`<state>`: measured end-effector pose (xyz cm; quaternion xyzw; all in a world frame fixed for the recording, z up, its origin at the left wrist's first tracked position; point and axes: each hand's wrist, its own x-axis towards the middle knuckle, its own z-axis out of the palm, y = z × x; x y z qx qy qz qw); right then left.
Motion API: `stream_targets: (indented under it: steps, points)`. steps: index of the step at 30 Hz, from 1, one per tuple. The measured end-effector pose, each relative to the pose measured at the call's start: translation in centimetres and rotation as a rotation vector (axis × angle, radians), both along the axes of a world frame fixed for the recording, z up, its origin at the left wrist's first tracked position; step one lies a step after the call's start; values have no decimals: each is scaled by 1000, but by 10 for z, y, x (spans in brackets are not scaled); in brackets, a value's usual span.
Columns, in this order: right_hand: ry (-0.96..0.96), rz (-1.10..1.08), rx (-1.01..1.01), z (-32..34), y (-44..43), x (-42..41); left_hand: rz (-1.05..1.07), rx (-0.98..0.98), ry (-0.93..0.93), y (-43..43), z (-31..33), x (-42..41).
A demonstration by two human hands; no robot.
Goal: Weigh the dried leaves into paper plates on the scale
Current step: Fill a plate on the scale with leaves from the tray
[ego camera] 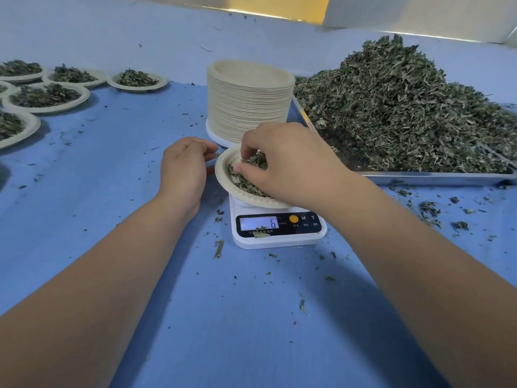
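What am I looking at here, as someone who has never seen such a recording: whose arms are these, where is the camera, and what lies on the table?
There is no machine: these are a person's bare arms, filmed by a head-worn camera looking down. The right hand curls its fingers round dried leaves in a paper plate on a kitchen scale, whose display shows 6. The left hand is beside the plate's rim, fingers curled; what it holds is unclear. Behind stands a stack of empty plates, to the right a metal tray bearing a heap of leaves, and far left are filled plates.
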<state>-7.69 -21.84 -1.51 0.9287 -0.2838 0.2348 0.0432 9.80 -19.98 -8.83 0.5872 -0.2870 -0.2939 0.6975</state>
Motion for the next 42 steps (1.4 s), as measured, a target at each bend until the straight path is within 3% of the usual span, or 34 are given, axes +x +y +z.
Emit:
stream_targets:
  steps: [3,8,11,26,36,42]
  points:
    - [-61,3,16,-2,4,-6,-2,-1,7,0,0,0]
    - [-396,-66,28,-5,0,-28,5,-2,-4,-1,0,0]
    - [-472,-162,28,-15,-8,-44,-2,6,-18,-2,0,0]
    - [-414,-211,107,-25,-24,-62,-40,28,-86,2,-1,0]
    - [-310,-359,89,-31,-38,-70,-74,33,-107,4,0,-2]
    - [-179,-375,128,-33,-36,-67,-232,111,-236,10,4,-8]
